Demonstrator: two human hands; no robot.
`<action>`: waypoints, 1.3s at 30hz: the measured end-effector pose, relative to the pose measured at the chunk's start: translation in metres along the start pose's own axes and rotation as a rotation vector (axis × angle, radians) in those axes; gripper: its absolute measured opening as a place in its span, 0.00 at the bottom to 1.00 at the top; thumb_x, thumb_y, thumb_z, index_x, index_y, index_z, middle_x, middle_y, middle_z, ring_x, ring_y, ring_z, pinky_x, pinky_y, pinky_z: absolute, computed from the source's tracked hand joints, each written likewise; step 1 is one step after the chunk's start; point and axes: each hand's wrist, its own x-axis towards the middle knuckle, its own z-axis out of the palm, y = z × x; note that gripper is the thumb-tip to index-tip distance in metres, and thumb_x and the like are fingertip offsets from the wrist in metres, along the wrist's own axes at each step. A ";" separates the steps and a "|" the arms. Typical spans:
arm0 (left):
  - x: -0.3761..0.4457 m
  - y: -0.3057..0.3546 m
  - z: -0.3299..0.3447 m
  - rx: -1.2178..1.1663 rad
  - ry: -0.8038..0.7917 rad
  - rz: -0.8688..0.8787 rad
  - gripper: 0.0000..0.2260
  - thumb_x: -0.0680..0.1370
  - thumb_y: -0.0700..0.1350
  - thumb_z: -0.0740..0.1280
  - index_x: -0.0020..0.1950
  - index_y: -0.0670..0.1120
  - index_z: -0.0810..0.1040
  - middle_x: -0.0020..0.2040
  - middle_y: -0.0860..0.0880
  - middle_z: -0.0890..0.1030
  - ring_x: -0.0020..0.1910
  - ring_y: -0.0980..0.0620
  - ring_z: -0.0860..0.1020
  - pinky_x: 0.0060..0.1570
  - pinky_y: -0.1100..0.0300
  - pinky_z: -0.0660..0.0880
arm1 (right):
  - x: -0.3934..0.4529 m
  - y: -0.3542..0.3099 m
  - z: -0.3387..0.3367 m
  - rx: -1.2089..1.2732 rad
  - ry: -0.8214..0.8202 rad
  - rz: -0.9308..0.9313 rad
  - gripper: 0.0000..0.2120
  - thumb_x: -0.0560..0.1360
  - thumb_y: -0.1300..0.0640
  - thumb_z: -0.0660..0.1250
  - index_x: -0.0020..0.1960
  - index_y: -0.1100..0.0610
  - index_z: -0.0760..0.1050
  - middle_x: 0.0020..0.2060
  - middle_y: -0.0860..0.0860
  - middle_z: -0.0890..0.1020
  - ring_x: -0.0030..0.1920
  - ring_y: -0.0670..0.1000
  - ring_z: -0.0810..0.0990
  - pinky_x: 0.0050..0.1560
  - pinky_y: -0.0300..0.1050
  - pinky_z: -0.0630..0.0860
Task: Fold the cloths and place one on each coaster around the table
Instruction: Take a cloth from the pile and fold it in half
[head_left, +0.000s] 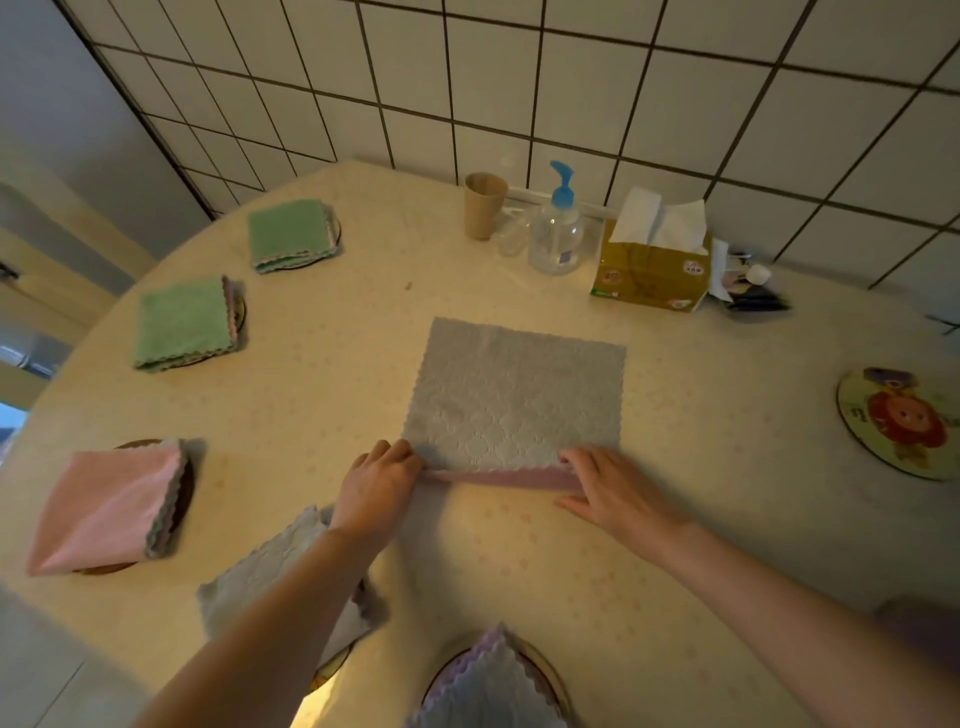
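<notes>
Fingers of the left hand (382, 480) and right hand (605, 486) pinched the near corners of the grey cloth (514, 395), turning up its pink underside, apparently to start a fold. The cloth lay flat at the centre of the table (675, 545). Folded cloths covered coasters from 7 to 11 o'clock; the bare coaster (904, 421) waited at 3 o'clock.
</notes>
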 end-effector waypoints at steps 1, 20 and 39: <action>0.000 -0.004 -0.002 -0.010 0.007 0.003 0.08 0.71 0.47 0.63 0.43 0.49 0.82 0.43 0.50 0.80 0.42 0.46 0.80 0.39 0.57 0.77 | -0.003 0.005 -0.001 -0.008 -0.030 -0.012 0.14 0.75 0.52 0.67 0.57 0.54 0.70 0.51 0.51 0.76 0.49 0.53 0.76 0.47 0.46 0.74; -0.082 0.029 -0.055 -0.480 -0.356 -0.030 0.06 0.74 0.45 0.69 0.45 0.57 0.77 0.40 0.60 0.80 0.41 0.64 0.77 0.40 0.71 0.72 | -0.145 0.004 -0.026 0.342 -0.120 0.133 0.04 0.72 0.55 0.61 0.41 0.48 0.67 0.32 0.45 0.76 0.33 0.46 0.75 0.34 0.46 0.70; 0.007 0.030 -0.005 -0.961 -0.073 -0.587 0.06 0.78 0.43 0.66 0.41 0.47 0.76 0.33 0.49 0.77 0.33 0.50 0.72 0.35 0.54 0.69 | -0.063 0.049 -0.002 0.831 0.294 0.701 0.09 0.74 0.63 0.66 0.40 0.50 0.76 0.39 0.49 0.84 0.42 0.52 0.82 0.45 0.54 0.78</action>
